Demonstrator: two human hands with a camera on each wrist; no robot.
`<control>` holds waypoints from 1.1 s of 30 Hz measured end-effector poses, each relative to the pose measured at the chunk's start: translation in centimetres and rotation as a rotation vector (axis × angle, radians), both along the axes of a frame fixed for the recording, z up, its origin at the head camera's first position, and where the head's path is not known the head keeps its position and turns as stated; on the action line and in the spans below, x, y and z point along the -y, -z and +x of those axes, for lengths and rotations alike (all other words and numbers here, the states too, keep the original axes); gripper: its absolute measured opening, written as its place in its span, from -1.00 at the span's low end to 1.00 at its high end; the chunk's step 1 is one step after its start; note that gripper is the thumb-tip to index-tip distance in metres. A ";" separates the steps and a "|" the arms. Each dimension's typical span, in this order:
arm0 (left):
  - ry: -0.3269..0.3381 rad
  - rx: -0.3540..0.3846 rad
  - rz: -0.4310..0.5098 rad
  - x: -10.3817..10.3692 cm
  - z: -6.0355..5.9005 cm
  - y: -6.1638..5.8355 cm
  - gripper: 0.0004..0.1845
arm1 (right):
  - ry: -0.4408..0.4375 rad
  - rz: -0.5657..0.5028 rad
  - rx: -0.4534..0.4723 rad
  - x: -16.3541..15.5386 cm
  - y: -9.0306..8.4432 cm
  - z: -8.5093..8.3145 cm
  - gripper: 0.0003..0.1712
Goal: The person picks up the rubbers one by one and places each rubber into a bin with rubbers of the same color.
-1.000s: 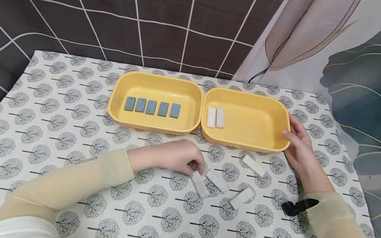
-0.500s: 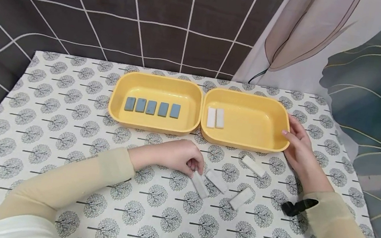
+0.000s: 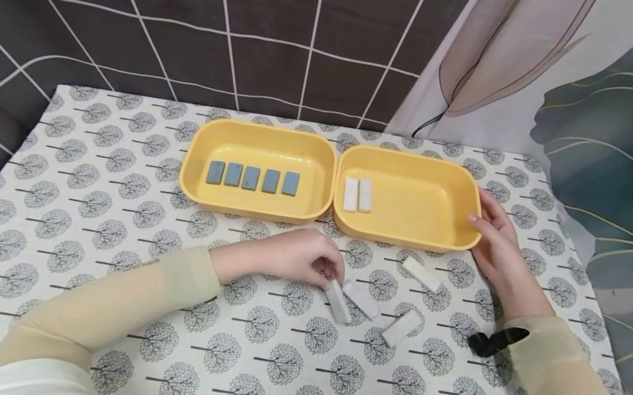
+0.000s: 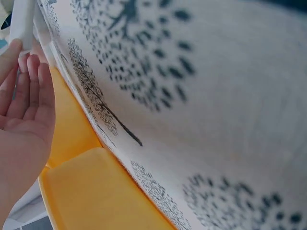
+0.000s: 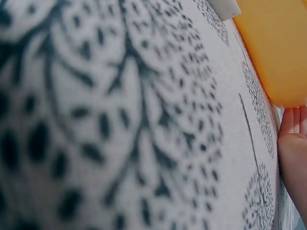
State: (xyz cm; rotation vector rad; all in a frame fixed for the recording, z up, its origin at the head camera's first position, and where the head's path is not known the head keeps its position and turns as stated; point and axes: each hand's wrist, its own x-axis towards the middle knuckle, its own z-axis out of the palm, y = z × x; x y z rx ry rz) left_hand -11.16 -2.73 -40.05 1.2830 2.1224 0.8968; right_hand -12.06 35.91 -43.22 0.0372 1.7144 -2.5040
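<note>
Tree-print tablecloth (image 3: 110, 195) — dark grid curtain (image 3: 167, 8) behind

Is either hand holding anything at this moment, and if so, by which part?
The left hand pinches a white block by its near-left end, on the cloth. The right hand holds nothing; its fingers rest against the right end of the right yellow tray.

A slim white block (image 3: 338, 301) (one end under fingertips) lies flat and slantwise just before the right yellow tray (image 3: 404, 238).
</note>
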 end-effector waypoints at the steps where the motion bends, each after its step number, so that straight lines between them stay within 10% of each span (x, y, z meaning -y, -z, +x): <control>1: -0.007 -0.002 0.007 0.0 0.0 0.0 -0.84 | 0.000 -0.004 0.000 0.0 0.0 0.0 -0.34; 33: -0.207 0.023 0.154 -2.0 -2.5 -4.1 -0.86 | -0.008 -0.072 -0.001 -0.1 0.0 0.0 -0.35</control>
